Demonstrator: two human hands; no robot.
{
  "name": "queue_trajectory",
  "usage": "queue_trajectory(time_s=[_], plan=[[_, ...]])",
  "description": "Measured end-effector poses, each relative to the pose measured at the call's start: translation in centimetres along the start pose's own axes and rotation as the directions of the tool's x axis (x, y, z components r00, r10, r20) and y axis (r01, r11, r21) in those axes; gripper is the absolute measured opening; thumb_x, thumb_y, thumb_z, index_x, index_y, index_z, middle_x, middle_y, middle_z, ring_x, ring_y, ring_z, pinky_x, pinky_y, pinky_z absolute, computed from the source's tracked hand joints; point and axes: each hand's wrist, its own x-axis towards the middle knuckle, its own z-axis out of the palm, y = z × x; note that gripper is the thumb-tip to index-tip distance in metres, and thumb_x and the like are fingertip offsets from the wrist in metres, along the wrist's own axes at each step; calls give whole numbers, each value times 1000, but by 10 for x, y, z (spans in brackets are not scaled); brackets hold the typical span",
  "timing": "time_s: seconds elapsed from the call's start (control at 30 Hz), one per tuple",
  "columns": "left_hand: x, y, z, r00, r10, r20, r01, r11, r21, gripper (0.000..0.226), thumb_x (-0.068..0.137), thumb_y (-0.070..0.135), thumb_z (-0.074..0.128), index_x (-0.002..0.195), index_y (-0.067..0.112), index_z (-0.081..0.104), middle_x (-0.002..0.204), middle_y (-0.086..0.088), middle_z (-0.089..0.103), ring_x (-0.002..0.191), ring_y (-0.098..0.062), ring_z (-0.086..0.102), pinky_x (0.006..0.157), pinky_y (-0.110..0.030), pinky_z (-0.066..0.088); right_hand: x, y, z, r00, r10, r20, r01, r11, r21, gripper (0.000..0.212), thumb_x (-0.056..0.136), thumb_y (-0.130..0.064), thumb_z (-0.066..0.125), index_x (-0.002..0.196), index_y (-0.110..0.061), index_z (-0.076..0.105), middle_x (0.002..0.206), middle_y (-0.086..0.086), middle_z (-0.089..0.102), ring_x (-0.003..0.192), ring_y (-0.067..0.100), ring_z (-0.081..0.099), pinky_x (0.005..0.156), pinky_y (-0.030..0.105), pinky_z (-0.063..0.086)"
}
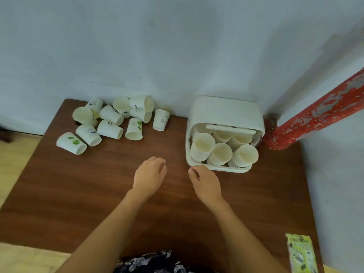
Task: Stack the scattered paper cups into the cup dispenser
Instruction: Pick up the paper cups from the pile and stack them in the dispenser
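Paper cups (110, 129), judged light and crushable, were best taken gently by the wall, while both hands' grips hung loosely curled, empty.

— What sort of place is this?

— A plain room in a home or modest lodging, by the look of it. A dark wooden table (98, 194) sits pushed into a corner of pale blue painted walls (177, 46).

— Anything else?

— At the right of the frame a red pipe (315, 113) runs down, its paint flaking to grey. Light wooden floor (15, 154) shows at the left edge. Paper cups (110, 121) lie at upper left, a white plastic cup holder (224, 113) stands beside them, and a yellow-green packet (301, 255) sits at lower right.
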Motion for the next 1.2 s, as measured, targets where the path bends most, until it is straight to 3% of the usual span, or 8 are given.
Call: queue_trajectory(time_s=[0.2,0.37,0.47,0.6,0.77,0.97,1.1,1.2], plan=[[19,-96,-59,990,-129,-48,129,992,4,22,96,28,50,113,22,64,102,6,61,90,-12,58,74,-27,45,32,-77,53,999,1,48,-1,1000,4,22,100,-34,45,105,-28,66,98,-9,62,90,10,58,80,29,47],[47,-174,-94,965,-241,-100,243,970,11,21,95,26,50,110,19,62,105,1,61,95,-18,59,76,-34,48,73,-135,95,995,50,85,-52,998,27,21,99,-29,50,113,-27,66,110,-10,63,94,6,58,85,24,47],[63,-216,-106,945,-307,-114,309,951,1,31,94,24,50,122,15,58,118,-7,58,106,-26,54,81,-42,47,96,-160,114,993,79,85,-82,996,32,25,97,-25,53,120,-26,63,117,-9,61,98,7,57,90,27,48],[83,-267,-116,888,-446,-115,451,892,24,49,90,24,56,137,15,43,141,-14,42,125,-36,40,94,-53,42,128,-181,132,993,51,103,-43,996,-72,39,96,-22,49,135,-26,50,138,-6,45,113,15,50,92,32,45],[103,-307,-116,810,-585,-44,584,811,-36,64,90,25,60,144,17,27,149,-13,25,135,-37,24,99,-58,38,169,-196,143,992,49,113,-23,976,-218,54,93,-15,50,145,-25,38,150,0,28,127,27,38,96,40,45],[109,-310,-98,870,-489,64,493,866,-88,58,89,22,64,139,19,35,136,-10,43,123,-31,39,91,-47,45,201,-198,158,981,9,194,77,898,-434,69,88,0,52,148,-31,35,161,2,12,137,32,27,104,44,40],[101,-298,-91,890,-449,81,456,880,-133,54,89,23,66,136,22,39,128,-3,51,116,-25,47,89,-42,46,200,-199,166,988,44,147,26,896,-443,61,89,0,52,138,-36,45,156,-1,20,119,29,42,84,37,50],[92,-287,-90,879,-466,105,478,859,-186,48,93,22,62,136,23,41,131,-2,56,121,-23,52,94,-40,47,193,-198,165,996,50,69,-16,904,-426,56,89,0,52,134,-34,51,149,0,30,107,27,51,74,35,48]])
